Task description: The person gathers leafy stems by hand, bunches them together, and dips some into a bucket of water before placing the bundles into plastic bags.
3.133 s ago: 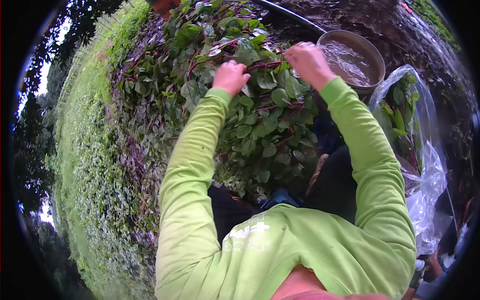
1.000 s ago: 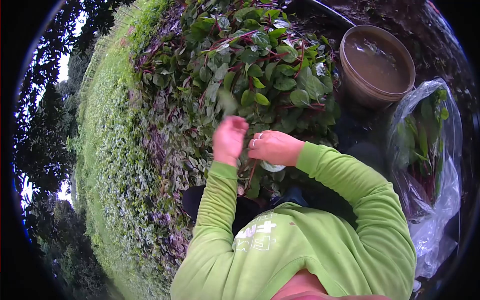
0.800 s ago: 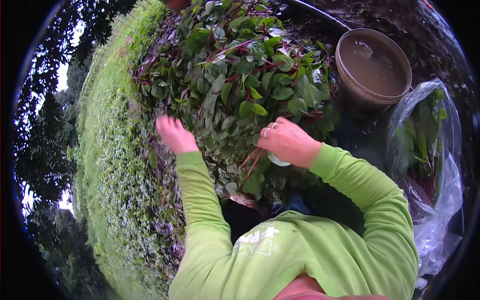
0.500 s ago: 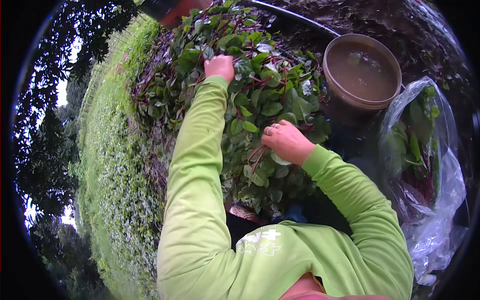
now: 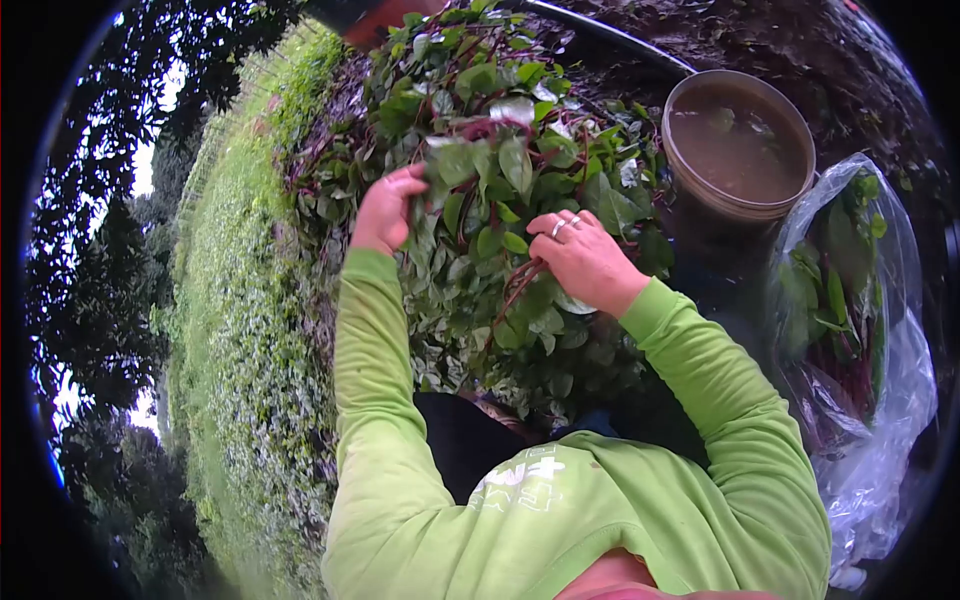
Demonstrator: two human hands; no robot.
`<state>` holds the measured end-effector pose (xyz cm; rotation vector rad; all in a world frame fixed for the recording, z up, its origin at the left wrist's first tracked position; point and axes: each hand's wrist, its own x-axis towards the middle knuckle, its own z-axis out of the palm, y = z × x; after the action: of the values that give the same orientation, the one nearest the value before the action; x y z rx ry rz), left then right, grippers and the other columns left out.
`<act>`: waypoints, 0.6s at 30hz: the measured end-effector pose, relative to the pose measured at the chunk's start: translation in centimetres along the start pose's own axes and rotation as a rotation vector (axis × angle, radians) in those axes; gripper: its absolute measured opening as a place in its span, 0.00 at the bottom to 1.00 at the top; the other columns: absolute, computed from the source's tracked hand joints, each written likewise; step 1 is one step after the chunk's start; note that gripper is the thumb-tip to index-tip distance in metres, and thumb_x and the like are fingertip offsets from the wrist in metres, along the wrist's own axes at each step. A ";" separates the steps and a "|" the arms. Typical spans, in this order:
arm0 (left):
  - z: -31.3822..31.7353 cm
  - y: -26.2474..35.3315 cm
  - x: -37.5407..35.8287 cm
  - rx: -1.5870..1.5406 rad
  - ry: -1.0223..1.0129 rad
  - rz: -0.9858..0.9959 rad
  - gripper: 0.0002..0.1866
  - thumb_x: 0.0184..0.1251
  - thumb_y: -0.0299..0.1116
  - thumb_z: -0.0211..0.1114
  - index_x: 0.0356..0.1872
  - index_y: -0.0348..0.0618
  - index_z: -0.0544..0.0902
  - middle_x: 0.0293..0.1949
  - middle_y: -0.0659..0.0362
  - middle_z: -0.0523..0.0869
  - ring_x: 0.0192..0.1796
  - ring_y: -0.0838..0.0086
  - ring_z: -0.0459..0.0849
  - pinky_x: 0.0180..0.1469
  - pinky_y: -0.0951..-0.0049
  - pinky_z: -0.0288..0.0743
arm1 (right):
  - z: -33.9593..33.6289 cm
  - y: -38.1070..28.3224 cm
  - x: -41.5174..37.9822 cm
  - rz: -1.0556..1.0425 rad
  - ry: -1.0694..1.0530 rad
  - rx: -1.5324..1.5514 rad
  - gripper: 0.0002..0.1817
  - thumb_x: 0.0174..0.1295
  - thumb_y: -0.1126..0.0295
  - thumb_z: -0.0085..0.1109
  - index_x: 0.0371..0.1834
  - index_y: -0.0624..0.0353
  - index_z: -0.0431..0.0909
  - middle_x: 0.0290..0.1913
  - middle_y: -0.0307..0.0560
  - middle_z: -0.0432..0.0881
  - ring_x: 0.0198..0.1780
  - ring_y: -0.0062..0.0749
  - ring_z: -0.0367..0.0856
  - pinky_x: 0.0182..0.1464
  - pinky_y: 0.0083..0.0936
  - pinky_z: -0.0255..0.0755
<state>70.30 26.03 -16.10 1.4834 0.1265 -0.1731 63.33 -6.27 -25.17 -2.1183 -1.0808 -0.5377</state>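
A large heap of red-stemmed leafy greens (image 5: pixel 600 205), which look like Malabar spinach, lies in front of me. My right hand (image 5: pixel 592 262), with rings on a finger, is closed around a small bunch of red stems (image 5: pixel 517 292) whose cut ends point down toward my body. At the left side of the heap, my left hand (image 5: pixel 388 210) has its fingers curled and pinched by a leafy sprig (image 5: pixel 460 163). The sprig is slightly blurred, and the exact grip point is partly hidden by the fingers.
A round bucket of murky brown water (image 5: pixel 740 140) stands at the upper right. Below it, a clear plastic bag (image 5: pixel 905 370) holds more red-stemmed greens. A dark hose or pole (image 5: pixel 610 35) runs behind the heap, near a red-and-black container (image 5: pixel 385 20). Grass (image 5: pixel 235 330) lies left.
My left hand has drawn back from the far part of the heap toward me and to the left, with a sprig moving beside it. My right hand keeps the stems, shifted slightly.
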 end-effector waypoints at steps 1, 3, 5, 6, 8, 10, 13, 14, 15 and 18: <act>-0.9 -2.3 -0.7 -0.049 -0.008 -0.042 0.20 0.64 0.17 0.58 0.57 0.34 0.84 0.49 0.54 0.91 0.46 0.69 0.89 0.46 0.68 0.83 | 0.1 -0.1 0.0 0.012 -0.025 -0.003 0.08 0.55 0.74 0.65 0.39 0.52 0.81 0.56 0.41 0.80 0.58 0.39 0.78 0.59 0.37 0.68; -1.8 -6.6 -2.3 -0.091 0.015 -0.085 0.22 0.65 0.19 0.58 0.61 0.34 0.82 0.52 0.54 0.90 0.49 0.68 0.89 0.49 0.70 0.81 | 0.8 -0.1 -0.1 0.015 -0.041 -0.013 0.09 0.56 0.74 0.63 0.40 0.52 0.82 0.57 0.42 0.78 0.60 0.39 0.77 0.60 0.38 0.67; -1.9 -9.3 -3.6 -0.155 0.005 -0.101 0.22 0.65 0.18 0.57 0.61 0.32 0.81 0.54 0.53 0.89 0.53 0.66 0.88 0.57 0.67 0.81 | 1.5 0.0 0.1 0.029 -0.063 0.006 0.07 0.58 0.75 0.61 0.40 0.53 0.82 0.67 0.48 0.75 0.61 0.44 0.79 0.61 0.42 0.68; -1.9 -10.3 -4.1 -0.172 0.029 -0.111 0.22 0.65 0.18 0.56 0.60 0.32 0.81 0.54 0.53 0.88 0.54 0.66 0.87 0.60 0.66 0.81 | 2.3 0.3 0.1 0.068 -0.051 0.015 0.07 0.58 0.75 0.61 0.40 0.54 0.82 0.69 0.50 0.73 0.61 0.46 0.80 0.61 0.44 0.69; -2.3 -12.0 -4.5 -0.194 0.043 -0.096 0.21 0.64 0.16 0.56 0.58 0.32 0.83 0.52 0.53 0.89 0.52 0.66 0.88 0.60 0.66 0.81 | 3.8 1.3 0.0 0.151 -0.020 0.020 0.07 0.59 0.75 0.61 0.40 0.55 0.82 0.74 0.55 0.69 0.60 0.50 0.81 0.61 0.46 0.70; -2.0 -12.5 -4.7 -0.213 0.035 -0.091 0.20 0.64 0.15 0.55 0.56 0.32 0.83 0.51 0.54 0.89 0.52 0.67 0.88 0.61 0.66 0.81 | 4.7 2.5 0.3 0.197 -0.040 0.005 0.07 0.59 0.75 0.62 0.40 0.55 0.82 0.76 0.59 0.67 0.58 0.53 0.81 0.60 0.47 0.71; -1.5 -12.6 -5.8 -0.198 0.004 -0.114 0.21 0.61 0.16 0.56 0.56 0.32 0.84 0.52 0.54 0.88 0.54 0.68 0.86 0.63 0.69 0.78 | 5.3 3.3 0.6 0.181 -0.029 -0.016 0.06 0.59 0.74 0.64 0.40 0.56 0.82 0.67 0.52 0.76 0.56 0.48 0.82 0.57 0.43 0.72; -1.7 -12.8 -5.7 -0.123 -0.006 -0.102 0.22 0.61 0.17 0.56 0.57 0.32 0.84 0.52 0.54 0.88 0.55 0.68 0.86 0.64 0.70 0.77 | 5.2 3.4 0.6 0.167 -0.049 -0.025 0.08 0.58 0.74 0.65 0.40 0.55 0.82 0.63 0.51 0.76 0.55 0.48 0.81 0.56 0.43 0.72; -1.7 -12.4 -5.7 -0.046 -0.014 -0.087 0.22 0.60 0.18 0.57 0.57 0.32 0.83 0.52 0.54 0.88 0.56 0.69 0.85 0.64 0.70 0.75 | 5.2 3.5 0.6 0.151 -0.066 -0.032 0.09 0.57 0.74 0.66 0.41 0.55 0.82 0.60 0.49 0.77 0.53 0.47 0.81 0.55 0.43 0.72; -0.3 -11.8 -6.2 0.267 0.284 0.304 0.21 0.62 0.23 0.60 0.57 0.34 0.84 0.51 0.57 0.87 0.56 0.68 0.83 0.65 0.70 0.72 | 5.0 3.4 0.7 0.068 -0.020 -0.018 0.09 0.52 0.76 0.66 0.38 0.56 0.83 0.44 0.46 0.80 0.48 0.46 0.81 0.50 0.41 0.74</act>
<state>61.90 25.67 -26.52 1.7678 0.1075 0.2784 66.76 -3.66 -29.42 -2.1721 -1.0145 -0.4969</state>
